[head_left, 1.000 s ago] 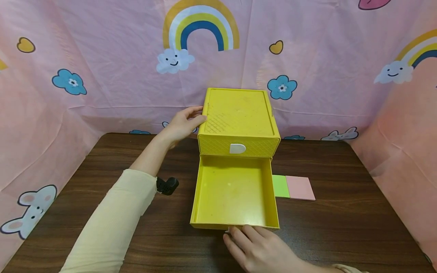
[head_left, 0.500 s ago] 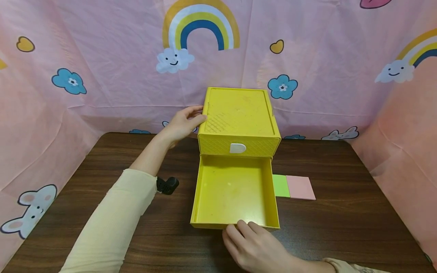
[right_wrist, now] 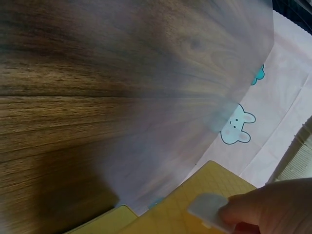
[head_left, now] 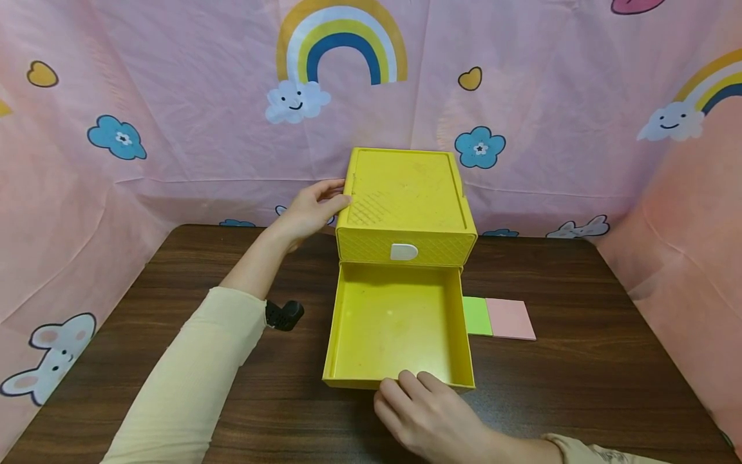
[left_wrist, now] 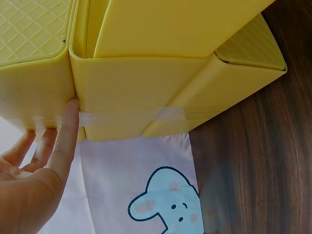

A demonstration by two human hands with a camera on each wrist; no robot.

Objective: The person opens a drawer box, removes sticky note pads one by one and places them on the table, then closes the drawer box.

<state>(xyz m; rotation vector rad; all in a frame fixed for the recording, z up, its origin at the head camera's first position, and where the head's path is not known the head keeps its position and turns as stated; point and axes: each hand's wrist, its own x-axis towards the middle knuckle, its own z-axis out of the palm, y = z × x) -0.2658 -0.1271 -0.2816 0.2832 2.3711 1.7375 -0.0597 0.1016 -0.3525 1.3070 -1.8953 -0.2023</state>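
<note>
A yellow drawer cabinet [head_left: 406,193] stands on the table, several tiers high. Its drawer [head_left: 397,322] under the top one is pulled far out, and its inside is bare. My left hand [head_left: 313,209] lies against the cabinet's left side; in the left wrist view its outstretched fingers [left_wrist: 70,126] touch the yellow side wall. At the drawer's front edge, my right hand [head_left: 429,412] has its fingers curled over the rim. The right wrist view shows the thumb [right_wrist: 243,207] against the drawer's white handle [right_wrist: 209,209]; the other fingers are mostly hidden there.
Right of the drawer, a green square pad [head_left: 478,316] and a pink square pad [head_left: 510,319] lie side by side on the dark wooden table [head_left: 580,386]. A pink patterned cloth [head_left: 232,129] hangs behind and on both sides.
My right hand's fingers have shifted slightly up onto the drawer's front rim, covering the handle in the head view. The drawer, cabinet and left hand stay where they were.
</note>
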